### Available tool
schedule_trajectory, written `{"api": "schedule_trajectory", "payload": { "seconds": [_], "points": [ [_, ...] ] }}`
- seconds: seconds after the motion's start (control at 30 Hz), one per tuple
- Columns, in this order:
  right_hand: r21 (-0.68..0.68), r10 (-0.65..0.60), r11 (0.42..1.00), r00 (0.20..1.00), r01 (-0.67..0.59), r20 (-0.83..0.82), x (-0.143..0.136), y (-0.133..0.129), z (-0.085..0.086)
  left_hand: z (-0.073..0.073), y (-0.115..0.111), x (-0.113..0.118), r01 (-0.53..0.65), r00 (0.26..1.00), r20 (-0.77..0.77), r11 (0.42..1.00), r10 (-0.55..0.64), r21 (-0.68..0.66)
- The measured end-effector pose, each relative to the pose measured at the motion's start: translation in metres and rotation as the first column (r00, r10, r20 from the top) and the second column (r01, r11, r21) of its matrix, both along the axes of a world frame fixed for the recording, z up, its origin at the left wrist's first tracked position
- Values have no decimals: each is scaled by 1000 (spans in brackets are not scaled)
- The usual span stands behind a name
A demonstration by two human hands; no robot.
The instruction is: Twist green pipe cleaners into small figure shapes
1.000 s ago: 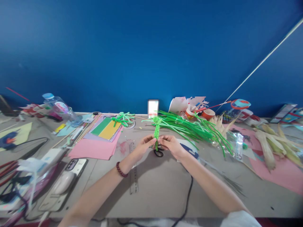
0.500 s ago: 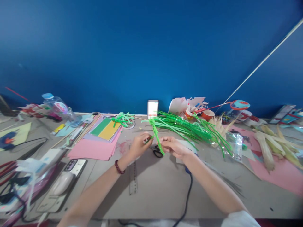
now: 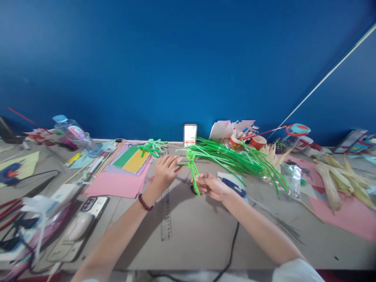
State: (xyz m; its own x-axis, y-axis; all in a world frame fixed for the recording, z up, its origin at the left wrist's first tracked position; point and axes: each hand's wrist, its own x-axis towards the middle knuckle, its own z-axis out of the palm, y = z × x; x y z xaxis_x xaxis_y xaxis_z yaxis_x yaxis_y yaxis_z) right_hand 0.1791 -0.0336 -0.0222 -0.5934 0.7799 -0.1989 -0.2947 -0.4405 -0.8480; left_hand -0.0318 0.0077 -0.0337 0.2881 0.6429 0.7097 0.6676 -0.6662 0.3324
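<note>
A bright green pipe-cleaner piece [image 3: 193, 171], with a coiled top and a twisted stem, stands between my hands above the table. My right hand [image 3: 212, 186] pinches its lower stem between thumb and fingers. On the other side, my left hand [image 3: 167, 171], with a dark red bead bracelet at the wrist, is closed at the end of a short green strand that sticks out sideways from the piece. Behind the piece lie scissors [image 3: 192, 188], partly hidden by it and my right hand. A clear ruler [image 3: 166, 219] lies below my left hand.
Loose green pipe cleaners [image 3: 235, 156] spread behind my right hand, near a blue glue gun [image 3: 233, 186] with a dark cord. A finished-looking green bundle [image 3: 153, 147], coloured paper [image 3: 114, 186], a phone [image 3: 94, 205] and a bottle [image 3: 73, 131] lie leftward. Corn husks [image 3: 335, 184] lie right.
My left hand has moved up and slightly left, drawing the side strand outward. My right hand has shifted slightly left and down with the stem, and the coiled top now shows more clearly.
</note>
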Motion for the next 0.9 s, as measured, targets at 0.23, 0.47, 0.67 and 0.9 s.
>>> {"api": "schedule_trajectory", "payload": {
  "seconds": [0.23,0.47,0.67,0.9],
  "points": [
    [246,-300,934,944,261,138,-4,5,-3,14,-24,24,219,925,376,887,-56,-407],
    [651,-535,738,742,177,404,-7,-1,3,13,-27,47,551,657,745,598,119,-582],
    [646,-509,742,777,178,370,-9,0,0,5,-26,49,737,424,855,434,299,-518],
    [115,-183,977,983,180,19,-12,4,-25,3,-33,57,907,147,915,317,375,-276]
  ]
}}
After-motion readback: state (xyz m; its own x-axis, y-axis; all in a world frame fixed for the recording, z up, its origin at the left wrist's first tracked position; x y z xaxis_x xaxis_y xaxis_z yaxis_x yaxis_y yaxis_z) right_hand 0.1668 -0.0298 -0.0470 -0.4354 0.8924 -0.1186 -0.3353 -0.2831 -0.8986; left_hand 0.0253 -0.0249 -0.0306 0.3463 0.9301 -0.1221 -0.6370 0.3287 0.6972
